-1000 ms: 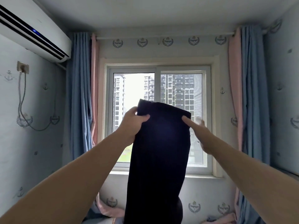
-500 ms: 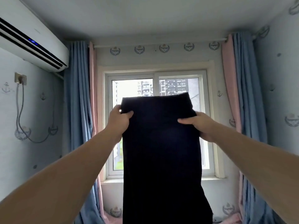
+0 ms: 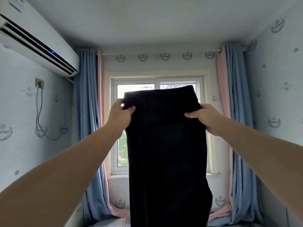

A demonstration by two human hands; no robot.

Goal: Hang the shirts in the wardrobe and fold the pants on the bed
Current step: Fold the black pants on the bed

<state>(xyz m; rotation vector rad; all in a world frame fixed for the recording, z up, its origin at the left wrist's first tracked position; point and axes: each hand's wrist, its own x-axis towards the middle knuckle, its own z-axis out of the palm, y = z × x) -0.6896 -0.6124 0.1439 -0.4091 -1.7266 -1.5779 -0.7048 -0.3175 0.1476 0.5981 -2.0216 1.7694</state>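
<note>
i am watching the head view from my remote seat. a white air conditioner (image 3: 37, 43) is hanging high on the left wall, a socket (image 3: 39, 83) with a grey cable is sitting below it, and a blue-and-pink curtain (image 3: 86, 112) is hanging just to their right. the left hand (image 3: 120, 115) is reaching out at arm's length, fingers curled round the left edge of the dark pants (image 3: 165, 153), thumb pressing on the front of the cloth. the pants are hanging upright in the air in front of the window (image 3: 121, 151) — top edge up, the lower end running out of the bottom of the frame, so i cannot tell whether it is touching anything. the right hand (image 3: 205, 117) is gripping the right edge a little below the top, thumb on the front. a matching curtain (image 3: 236, 112) is hanging at the far right.
</note>
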